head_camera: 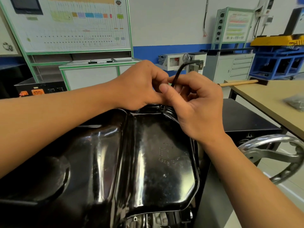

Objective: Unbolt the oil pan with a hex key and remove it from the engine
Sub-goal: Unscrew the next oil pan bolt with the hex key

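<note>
Oil pan (156,153), glossy black, still seated on the engine (156,218), whose bare metal shows under the pan's near edge. The pan lies directly beneath the fingers and spreads from them toward the viewer.

Hex key (178,71), black and L-shaped: its long shank rises out of the fingers, and its short arm bends off to their right, above them. The lower tip is hidden behind the fingers at the pan's far rim, so its seating in a bolt head cannot be told.

Right hand (197,109): fingers curled round the lower shank, thumb laid against it. Left hand (141,84): fingers curled, tips closed on the same shank from the other side, apparently pinching it.

Step in hand, as judged: unbolting at the far flange, with the key spun by fingertips. The next move calls for keeping the key square in the socket, then working round the remaining rim bolts before lifting the pan.

To the right of the fingers: a tabletop (271,96) with a wooden handle (238,83). Lower right: a chrome handwheel (271,155).
</note>
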Tool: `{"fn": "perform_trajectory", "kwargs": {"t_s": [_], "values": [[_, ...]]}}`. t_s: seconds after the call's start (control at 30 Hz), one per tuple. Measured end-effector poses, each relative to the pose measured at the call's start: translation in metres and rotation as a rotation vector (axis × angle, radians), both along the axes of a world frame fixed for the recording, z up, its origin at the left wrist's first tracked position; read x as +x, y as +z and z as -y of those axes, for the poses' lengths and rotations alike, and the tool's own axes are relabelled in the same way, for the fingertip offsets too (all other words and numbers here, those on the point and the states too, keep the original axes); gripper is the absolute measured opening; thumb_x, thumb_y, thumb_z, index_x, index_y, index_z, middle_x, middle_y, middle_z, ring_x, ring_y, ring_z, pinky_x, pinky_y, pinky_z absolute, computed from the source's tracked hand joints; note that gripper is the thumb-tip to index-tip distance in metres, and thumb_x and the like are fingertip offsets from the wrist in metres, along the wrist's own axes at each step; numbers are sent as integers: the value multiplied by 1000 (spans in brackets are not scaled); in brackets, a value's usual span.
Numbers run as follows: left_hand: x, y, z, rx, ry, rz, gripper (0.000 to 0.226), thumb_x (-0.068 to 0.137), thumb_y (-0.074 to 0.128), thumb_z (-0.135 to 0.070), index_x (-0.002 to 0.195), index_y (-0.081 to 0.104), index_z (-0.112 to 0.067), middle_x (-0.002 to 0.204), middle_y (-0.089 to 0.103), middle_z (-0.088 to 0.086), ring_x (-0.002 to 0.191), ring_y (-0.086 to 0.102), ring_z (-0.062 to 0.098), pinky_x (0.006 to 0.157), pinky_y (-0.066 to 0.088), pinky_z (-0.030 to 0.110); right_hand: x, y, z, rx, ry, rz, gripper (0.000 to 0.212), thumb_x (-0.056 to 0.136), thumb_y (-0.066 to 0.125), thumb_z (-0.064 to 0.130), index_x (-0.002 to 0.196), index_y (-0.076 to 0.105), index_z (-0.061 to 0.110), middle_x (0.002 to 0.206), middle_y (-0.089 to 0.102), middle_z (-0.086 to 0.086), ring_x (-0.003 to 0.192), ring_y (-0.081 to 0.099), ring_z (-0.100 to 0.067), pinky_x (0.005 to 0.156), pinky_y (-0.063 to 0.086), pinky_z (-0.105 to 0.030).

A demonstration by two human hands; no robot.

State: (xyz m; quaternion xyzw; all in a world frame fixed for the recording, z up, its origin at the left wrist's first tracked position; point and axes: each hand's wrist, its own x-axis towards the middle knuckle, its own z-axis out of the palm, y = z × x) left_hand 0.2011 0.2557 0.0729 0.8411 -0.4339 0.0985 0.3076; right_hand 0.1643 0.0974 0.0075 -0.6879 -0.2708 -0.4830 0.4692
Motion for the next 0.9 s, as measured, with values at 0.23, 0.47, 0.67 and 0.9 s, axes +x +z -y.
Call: {"fn": "perform_trajectory", "kwargs": {"t_s": [0.23, 0.47, 0.67, 0.9], "values": [[-3, -1, -9, 24, -111, -40, 25, 87, 74, -14, 88, 72, -39, 76, 71, -27, 75, 62, -15, 70, 43, 4, 0, 2, 0, -90, 47, -30, 14, 97, 62, 9, 101, 75, 6, 79, 63, -9, 75, 57, -16, 68, 45, -24], [-1, -1, 1, -11, -6, 17, 19, 74, 84, -25, 64, 68, -25, 55, 50, -12, 55, 42, 2, 54, 35, 19, -2, 2, 0, 35, 42, -21, 10, 86, 77, 16, 91, 74, 8, 71, 62, -7, 64, 53, -18, 60, 44, -30], [-4, -1, -3, -18, -40, -13, 9, 81, 80, -18, 89, 76, -20, 72, 72, -11, 62, 57, -12, 61, 41, 5, -2, 3, -3, 17, 27, -12, 6, 92, 69, 8, 90, 70, 14, 76, 62, -8, 71, 55, -13, 67, 42, -22], [-5, 0, -2, -34, -13, 11, 25, 82, 79, -16, 71, 71, -37, 57, 61, -17, 57, 47, -7, 58, 40, 15, -4, 4, -4, -11, 43, -33, 10, 93, 68, 13, 102, 73, 13, 77, 60, -4, 73, 53, -14, 68, 42, -22]]}}
